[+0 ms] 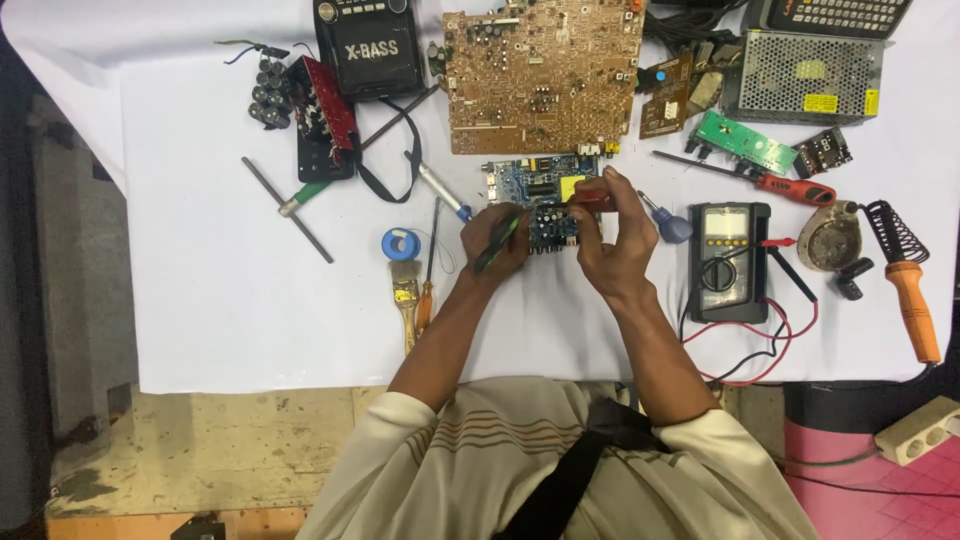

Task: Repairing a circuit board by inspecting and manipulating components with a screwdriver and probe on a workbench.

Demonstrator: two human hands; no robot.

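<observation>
Your left hand [497, 240] is closed around a dark tool with a green stripe [497, 243], its tip aimed toward the small blue circuit board [540, 195] that lies just beyond your knuckles. Your right hand [612, 235] is closed too, fingers pinched on a red-handled tool [592, 197] held over the same board. Both hands sit close together, the board between and just past them on the white-covered desk [220, 300].

Beyond the board, farther from you: a large brown circuit board [545, 75].
Left of your left hand, near: a roll of blue tape [400, 243], a paintbrush [405, 295], a thin orange-handled screwdriver [427, 285] and a blue-tipped pen-like tool [440, 190].
Farther left: a metal T-shaped wrench with a green grip [290, 208], a red board with black parts [325, 125] and a black radio [368, 45].
Right of your right hand, just beside: a blue-handled screwdriver [668, 222]. Next to that: a black multimeter [730, 260] with red and black leads [770, 340].
Farther right: a red-handled screwdriver [775, 183], a green board [745, 142], a metal mesh power supply box [805, 75] and a soldering iron with an orange handle [915, 300].
</observation>
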